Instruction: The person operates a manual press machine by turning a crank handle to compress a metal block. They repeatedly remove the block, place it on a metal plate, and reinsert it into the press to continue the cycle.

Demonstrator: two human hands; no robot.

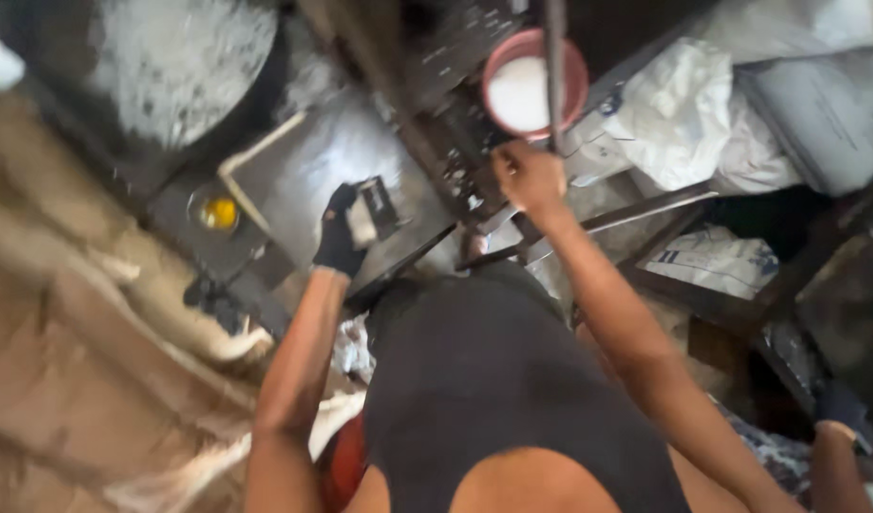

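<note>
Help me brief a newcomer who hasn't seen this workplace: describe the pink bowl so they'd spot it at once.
Start at the vertical dark rod that the right hand grips near top centre. Just behind the rod, above that hand, sits the pink bowl. It is the only round pink-rimmed container, filled with white powder, unlike the crumpled white sacks to its right.

Bowl [534, 81] beyond right hand [529, 176]; sacks [693, 114] right.

1 head-worn camera, looking steeply down, close over arms, torso, cluttered floor
</note>
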